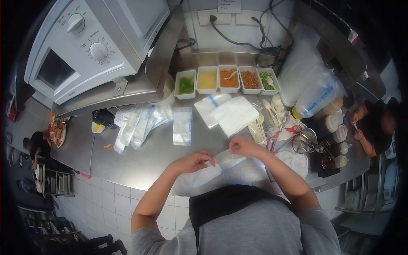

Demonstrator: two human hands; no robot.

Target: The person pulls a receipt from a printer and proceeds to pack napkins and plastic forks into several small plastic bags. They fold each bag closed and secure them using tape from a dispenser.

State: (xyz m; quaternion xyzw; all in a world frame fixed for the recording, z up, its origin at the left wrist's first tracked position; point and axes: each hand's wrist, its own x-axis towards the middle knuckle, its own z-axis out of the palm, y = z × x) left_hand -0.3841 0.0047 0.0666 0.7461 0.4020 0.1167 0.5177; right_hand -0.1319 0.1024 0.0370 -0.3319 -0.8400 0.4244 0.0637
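Plastic bag [224,158]: clear, stretched between the two hands at the near edge of the counter, just before the person's body.
Steel counter [140,163]: reaches across the view beneath the bag, with everything from tubs to bottles set along it.
Microwave [85,46]: white, two dials showing, on a raised shelf at the upper left.
Five white tubs [208,91]: one row at the back, their fillings green, pale yellow, orange, brown and chopped green.
White napkins [236,114]: lying flat between the tubs and the hands.
Left hand [196,162]: fingers bent inward beside the bag; cannot tell whether they grip it.
Right hand [247,148]: thumb and fingertips together, pinching the bag's far edge.
Flat packet [182,126]: clear and blue-marked, left of the napkins.
Pale cutlery [278,109]: bunched right of the napkins.
Spoon [231,75]: resting in the orange filling.
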